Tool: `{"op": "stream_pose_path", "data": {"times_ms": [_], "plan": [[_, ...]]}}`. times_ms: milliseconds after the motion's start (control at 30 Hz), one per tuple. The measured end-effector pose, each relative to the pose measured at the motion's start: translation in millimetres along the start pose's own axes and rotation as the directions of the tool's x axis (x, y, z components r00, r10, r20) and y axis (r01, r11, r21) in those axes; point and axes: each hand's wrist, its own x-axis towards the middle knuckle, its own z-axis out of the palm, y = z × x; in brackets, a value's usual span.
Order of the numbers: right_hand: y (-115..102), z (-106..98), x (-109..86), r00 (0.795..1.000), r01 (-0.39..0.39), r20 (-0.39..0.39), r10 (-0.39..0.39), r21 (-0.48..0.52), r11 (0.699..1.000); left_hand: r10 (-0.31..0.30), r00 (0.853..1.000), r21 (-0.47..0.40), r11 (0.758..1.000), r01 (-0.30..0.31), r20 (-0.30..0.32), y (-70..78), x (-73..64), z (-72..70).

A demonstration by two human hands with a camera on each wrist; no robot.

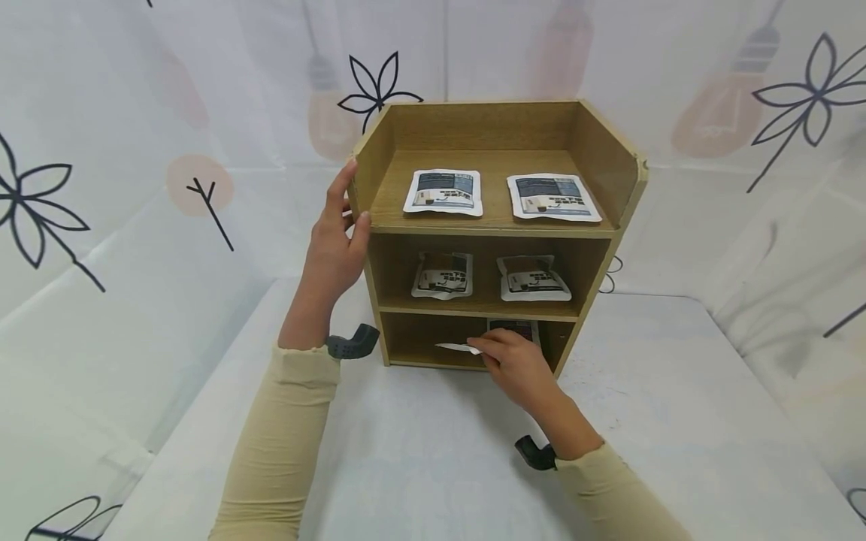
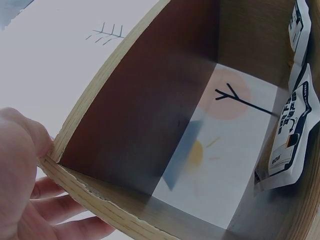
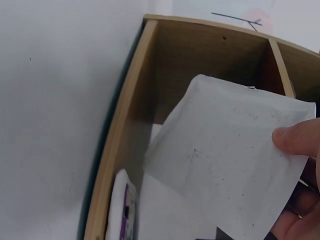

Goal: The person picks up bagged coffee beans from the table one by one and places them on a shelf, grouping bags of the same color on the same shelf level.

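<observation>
A small wooden shelf [image 1: 494,231] with three levels stands on the white surface. My left hand [image 1: 336,252] grips its upper left side panel, the thumb at the front edge and the fingers along the outside. In the right wrist view, my right hand [image 3: 302,150] pinches a flat white packet [image 3: 225,150], thumb on its plain face. The head view shows this packet nearly edge-on and level at the bottom compartment's opening. Another packet [image 1: 524,327] lies on the right of that compartment, partly hidden behind my right hand.
Two printed packets, one left [image 1: 443,192] and one right [image 1: 553,197], lie on the top level. Two more, left [image 1: 443,276] and right [image 1: 534,279], are on the middle level. A patterned white sheet [image 1: 257,98] hangs behind the shelf.
</observation>
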Motion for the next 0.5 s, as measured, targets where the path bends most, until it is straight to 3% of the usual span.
{"op": "stream_pose_path", "data": {"times_ms": [267, 500], "plan": [[-9, 14, 4.1, 0.999, 0.018, 0.041, -0.016, -0.033, 0.999, -0.005, 1.000, 0.000, 1.000, 0.005, 0.003, 0.8, -0.4, -0.2], [-14, 29, 8.1, 0.993, 0.098, 0.070, -0.092, -0.100, 0.990, -0.005, 1.000, -0.004, 1.000, 0.005, 0.003, 0.4, -0.9, -0.6]]}}
